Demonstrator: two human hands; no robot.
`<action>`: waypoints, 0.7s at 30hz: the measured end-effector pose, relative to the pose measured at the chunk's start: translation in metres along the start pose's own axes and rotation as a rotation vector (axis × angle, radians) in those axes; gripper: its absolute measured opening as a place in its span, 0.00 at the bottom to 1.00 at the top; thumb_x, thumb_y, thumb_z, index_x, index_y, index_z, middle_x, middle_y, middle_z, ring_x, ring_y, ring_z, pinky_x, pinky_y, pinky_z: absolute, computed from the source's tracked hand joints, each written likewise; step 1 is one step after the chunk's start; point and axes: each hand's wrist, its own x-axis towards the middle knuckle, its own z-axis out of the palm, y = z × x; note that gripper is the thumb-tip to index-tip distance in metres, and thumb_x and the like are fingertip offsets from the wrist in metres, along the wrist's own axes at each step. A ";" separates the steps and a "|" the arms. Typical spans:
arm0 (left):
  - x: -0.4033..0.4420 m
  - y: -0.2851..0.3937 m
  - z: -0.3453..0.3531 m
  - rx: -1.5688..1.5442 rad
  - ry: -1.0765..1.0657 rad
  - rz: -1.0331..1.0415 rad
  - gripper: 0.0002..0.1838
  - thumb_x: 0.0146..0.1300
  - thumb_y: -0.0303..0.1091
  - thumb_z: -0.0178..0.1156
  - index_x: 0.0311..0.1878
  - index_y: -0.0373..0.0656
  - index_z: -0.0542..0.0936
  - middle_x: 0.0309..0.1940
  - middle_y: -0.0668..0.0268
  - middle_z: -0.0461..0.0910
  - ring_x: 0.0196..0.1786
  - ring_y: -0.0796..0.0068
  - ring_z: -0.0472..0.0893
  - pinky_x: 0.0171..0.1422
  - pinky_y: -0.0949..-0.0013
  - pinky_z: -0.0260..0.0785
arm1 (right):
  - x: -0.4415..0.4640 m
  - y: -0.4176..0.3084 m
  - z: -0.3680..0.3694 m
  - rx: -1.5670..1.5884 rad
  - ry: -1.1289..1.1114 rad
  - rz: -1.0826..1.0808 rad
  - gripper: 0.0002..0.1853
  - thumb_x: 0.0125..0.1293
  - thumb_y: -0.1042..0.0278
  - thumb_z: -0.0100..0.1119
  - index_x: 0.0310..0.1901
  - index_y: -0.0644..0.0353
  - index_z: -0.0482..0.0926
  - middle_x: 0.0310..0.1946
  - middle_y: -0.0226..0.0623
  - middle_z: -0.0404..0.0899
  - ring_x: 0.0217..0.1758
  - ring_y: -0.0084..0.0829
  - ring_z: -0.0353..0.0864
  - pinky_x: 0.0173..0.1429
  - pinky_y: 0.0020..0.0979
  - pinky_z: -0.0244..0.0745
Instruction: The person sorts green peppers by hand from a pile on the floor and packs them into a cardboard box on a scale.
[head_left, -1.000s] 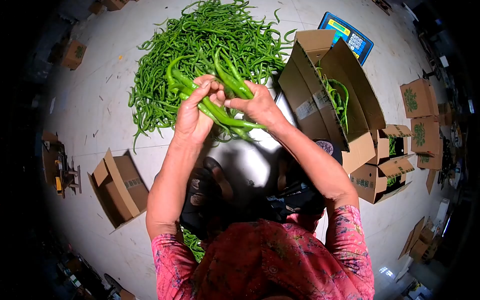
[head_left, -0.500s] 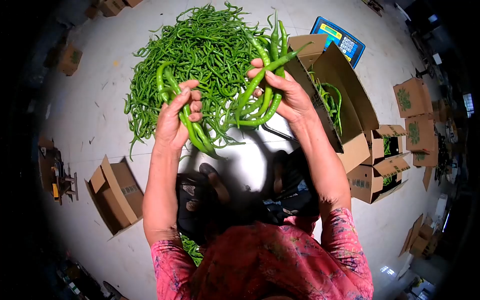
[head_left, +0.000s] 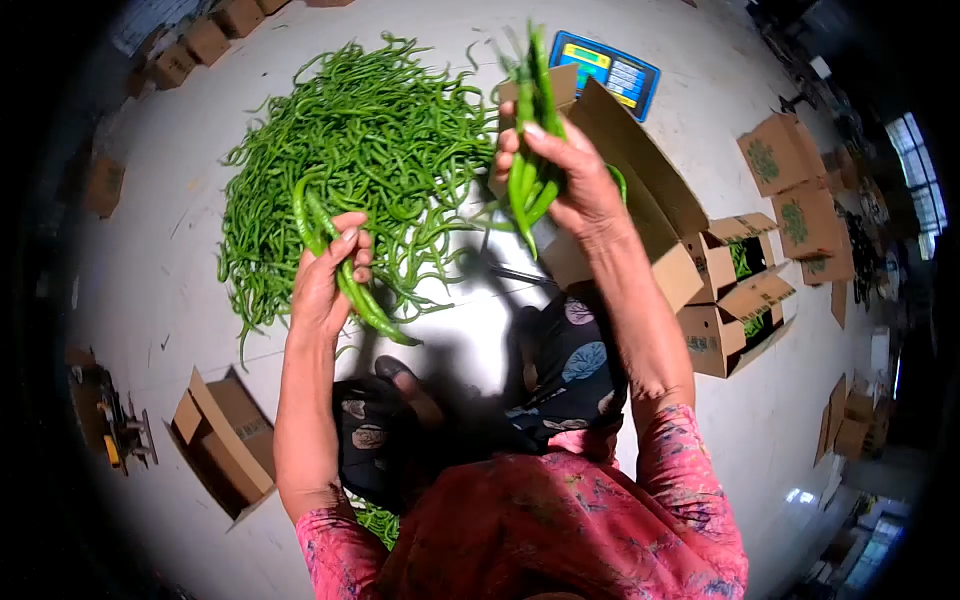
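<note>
Long green chili peppers (head_left: 372,308) are gripped in my left hand (head_left: 328,278), their ends showing above and below the fingers. My right hand (head_left: 570,175) is closed around another bunch of green chili peppers (head_left: 541,88), held beside the open cardboard box (head_left: 640,150). The tips of that bunch are blurred by motion. Behind both hands, a large heap of green chili peppers (head_left: 350,140) covers the floor. What lies inside the box is mostly hidden by my right hand and the box wall.
A blue scale display (head_left: 606,75) stands behind the box. To the right are smaller boxes (head_left: 708,340) with green peppers inside, and upright cartons (head_left: 770,155). An open box (head_left: 225,440) lies at left. More peppers (head_left: 375,520) show beside my left leg.
The peppers in my right hand were crossed and spread; now they form a tighter, more upright bunch. In the picture, the left hand sits lower, still holding its peppers. The view has shifted.
</note>
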 end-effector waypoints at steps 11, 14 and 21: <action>0.010 -0.015 0.005 -0.009 -0.085 0.000 0.17 0.65 0.30 0.59 0.56 0.36 0.74 0.35 0.62 0.78 0.34 0.76 0.77 0.34 0.76 0.71 | -0.035 -0.055 -0.125 -1.908 0.284 -0.239 0.30 0.59 0.57 0.64 0.60 0.63 0.69 0.45 0.49 0.80 0.50 0.41 0.80 0.56 0.38 0.73; 0.009 -0.016 0.005 -0.114 -0.184 0.009 0.19 0.66 0.29 0.58 0.59 0.35 0.72 0.39 0.58 0.81 0.40 0.71 0.81 0.40 0.73 0.74 | -0.042 -0.038 -0.082 -1.481 0.188 -0.058 0.27 0.59 0.56 0.64 0.56 0.65 0.75 0.50 0.50 0.79 0.53 0.43 0.79 0.59 0.38 0.72; 0.009 -0.015 0.018 -0.267 -0.259 0.067 0.21 0.67 0.31 0.57 0.61 0.36 0.68 0.46 0.53 0.79 0.52 0.61 0.79 0.58 0.65 0.74 | -0.025 0.031 0.015 -1.078 -0.309 0.280 0.23 0.66 0.54 0.60 0.54 0.65 0.77 0.45 0.40 0.81 0.51 0.28 0.78 0.57 0.30 0.72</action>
